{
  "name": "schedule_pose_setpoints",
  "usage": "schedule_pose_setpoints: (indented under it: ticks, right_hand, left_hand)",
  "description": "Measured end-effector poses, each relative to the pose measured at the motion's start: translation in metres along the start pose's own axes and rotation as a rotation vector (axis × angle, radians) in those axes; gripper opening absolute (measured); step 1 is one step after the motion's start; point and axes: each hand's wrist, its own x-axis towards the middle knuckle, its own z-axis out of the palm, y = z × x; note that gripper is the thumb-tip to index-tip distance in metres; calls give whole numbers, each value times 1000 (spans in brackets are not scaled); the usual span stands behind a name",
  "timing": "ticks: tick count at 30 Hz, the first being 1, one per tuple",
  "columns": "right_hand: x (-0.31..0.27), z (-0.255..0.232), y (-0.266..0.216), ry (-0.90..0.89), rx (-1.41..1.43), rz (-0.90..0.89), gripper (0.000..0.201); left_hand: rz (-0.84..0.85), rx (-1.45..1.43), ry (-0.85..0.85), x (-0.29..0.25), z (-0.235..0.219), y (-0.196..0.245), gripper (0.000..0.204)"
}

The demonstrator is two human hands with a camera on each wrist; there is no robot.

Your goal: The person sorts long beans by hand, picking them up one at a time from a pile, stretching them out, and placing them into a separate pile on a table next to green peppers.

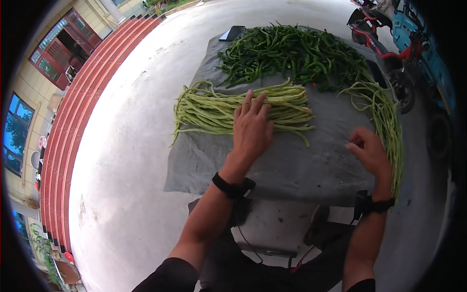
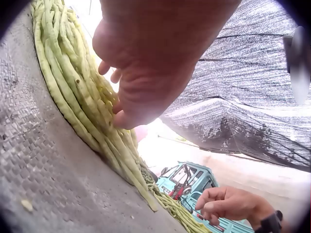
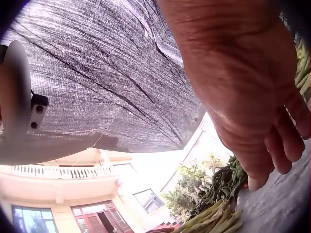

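A thick bundle of pale green long beans (image 1: 209,109) lies across the grey cloth, seen in the head view. My left hand (image 1: 252,127) rests over its right half, fingers spread across the top of the beans. In the left wrist view those fingertips touch the side of the bundle (image 2: 73,87). My right hand (image 1: 368,148) hovers over the cloth at the right, fingers loosely bent and nothing between them. Close beside it, a second, thinner bunch of long beans (image 1: 389,124) lies along the right edge. The right wrist view shows the right hand's fingers (image 3: 282,145) pointing down.
A wide heap of green peppers (image 1: 292,53) covers the far side of the grey cloth (image 1: 262,168). A dark flat object (image 1: 232,33) lies at its far left corner. Blue and red vehicles (image 1: 413,29) stand past the right edge. Red steps (image 1: 82,117) run along the left.
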Motion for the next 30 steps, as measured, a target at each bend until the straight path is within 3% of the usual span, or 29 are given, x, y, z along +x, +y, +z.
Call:
schedule_pose_setpoints:
  ticks: [10, 14, 17, 20, 23, 26, 30]
  right_hand:
    - [1, 13, -16, -5, 2, -89, 25]
    - [0, 14, -31, 31, 25, -102, 27]
    - [2, 23, -43, 157, 76, -145, 33]
    - [1, 33, -60, 344, 87, -298, 46]
    - [-1, 34, -69, 459, -205, -450, 53]
    - [-1, 41, -76, 440, -225, -558, 53]
    - [-1, 50, -66, 207, 23, -415, 40]
  left_hand:
    - [3, -64, 4, 2, -5, 3, 43]
    - [78, -135, 112, 3, -19, 16, 42]
    - [158, -179, 136, 2, -28, 25, 42]
    - [242, -236, 117, -3, -29, 35, 42]
    - [290, -262, 83, -8, -25, 41, 43]
    - [319, -318, 66, -12, -24, 48, 44]
    - [312, -337, 64, -13, -28, 53, 44]
